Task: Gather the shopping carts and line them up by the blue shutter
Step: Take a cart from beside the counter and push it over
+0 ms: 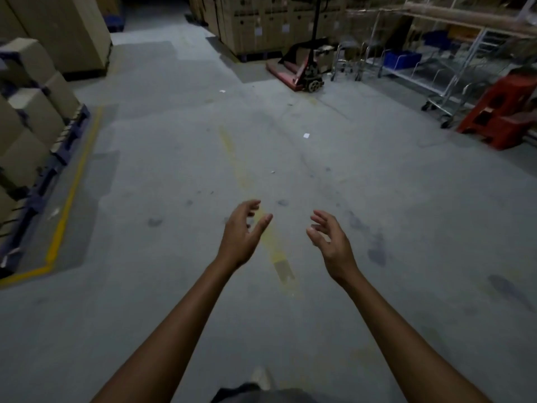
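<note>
The shopping carts (453,94) stand far off to my right, chrome frames parked against the shelving, with what look like more of them (348,64) further back beside the red pallet jack (302,74). They sit loose and unaligned, so I judge the gathering is not yet begun. I can't see the blue shutter from here. My left hand (241,231) and right hand (331,239) are held out ahead of me, apart, fingers loosely curled and holding nothing, ready, I'd say, for a cart handle. A red step stool (505,112) sits just beside the nearest cart and blue bins (402,58) rest on the shelves. The concrete floor (174,170) is grey and scuffed with a worn yellow line (72,184); stacked cartons (29,112) on pallets fill the left side.
</note>
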A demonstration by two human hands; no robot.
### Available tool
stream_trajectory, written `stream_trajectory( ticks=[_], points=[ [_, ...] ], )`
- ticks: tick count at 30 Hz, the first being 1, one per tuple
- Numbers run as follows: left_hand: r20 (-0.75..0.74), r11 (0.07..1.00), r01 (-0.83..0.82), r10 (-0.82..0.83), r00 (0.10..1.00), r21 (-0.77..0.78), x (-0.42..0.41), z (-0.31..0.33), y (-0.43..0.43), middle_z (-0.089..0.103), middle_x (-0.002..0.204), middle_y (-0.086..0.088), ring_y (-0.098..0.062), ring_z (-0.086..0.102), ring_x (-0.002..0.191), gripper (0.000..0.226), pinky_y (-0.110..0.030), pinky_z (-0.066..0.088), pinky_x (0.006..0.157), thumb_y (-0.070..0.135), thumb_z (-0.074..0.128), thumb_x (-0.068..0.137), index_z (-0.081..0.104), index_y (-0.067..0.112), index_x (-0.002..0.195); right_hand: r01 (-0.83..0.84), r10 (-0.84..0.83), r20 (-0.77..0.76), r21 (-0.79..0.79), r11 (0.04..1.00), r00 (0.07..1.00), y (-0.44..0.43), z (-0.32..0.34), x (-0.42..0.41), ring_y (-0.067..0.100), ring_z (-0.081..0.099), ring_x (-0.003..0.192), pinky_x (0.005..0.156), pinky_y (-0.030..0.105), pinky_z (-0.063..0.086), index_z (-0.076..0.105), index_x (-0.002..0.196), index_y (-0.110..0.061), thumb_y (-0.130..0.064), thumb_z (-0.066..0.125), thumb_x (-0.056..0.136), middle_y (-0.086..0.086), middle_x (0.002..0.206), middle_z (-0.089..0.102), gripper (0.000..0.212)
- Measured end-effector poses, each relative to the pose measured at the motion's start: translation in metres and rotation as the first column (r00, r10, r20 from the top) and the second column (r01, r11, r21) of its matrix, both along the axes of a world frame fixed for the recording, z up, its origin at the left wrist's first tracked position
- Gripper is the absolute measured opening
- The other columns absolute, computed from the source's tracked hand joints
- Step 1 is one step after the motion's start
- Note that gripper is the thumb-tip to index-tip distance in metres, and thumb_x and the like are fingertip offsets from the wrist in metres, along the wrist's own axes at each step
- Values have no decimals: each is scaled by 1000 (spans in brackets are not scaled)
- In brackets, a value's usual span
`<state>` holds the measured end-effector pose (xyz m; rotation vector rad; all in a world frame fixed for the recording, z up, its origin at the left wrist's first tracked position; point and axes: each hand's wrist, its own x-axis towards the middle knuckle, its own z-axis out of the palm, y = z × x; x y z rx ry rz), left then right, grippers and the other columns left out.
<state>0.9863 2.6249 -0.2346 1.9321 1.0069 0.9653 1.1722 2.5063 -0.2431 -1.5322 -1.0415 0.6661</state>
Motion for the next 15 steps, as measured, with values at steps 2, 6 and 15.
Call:
stream_trajectory(
  ticks=[2,6,15],
  points=[
    [-87,998,41,-45,995,-47,24,-11,46,58,130,2,-11,57,113,73,-40,54,92,74,49,83,54,23,134,-10,9,23,74,997,1000,44,31,13,5,57,122,90,21,51,47,139,-28,-65,57,78,-7,136,57,72],
    [-214,987,115,-137,967,-113,77,-32,130,56,136,0,-12,55,115,63,-40,52,96,65,55,91,52,22,137,-8,3,23,218,976,1000,112,76,48,5,53,128,92,17,49,42,143,-30,-56,57,85,-10,143,53,65],
    [-234,978,175,-197,952,-113,245,-61,312,55,137,1,-13,54,120,62,-40,49,99,66,53,91,52,24,137,37,-42,11,284,958,999,285,53,207,9,52,130,95,20,50,42,143,-27,-50,56,87,-11,145,51,62]
  ],
)
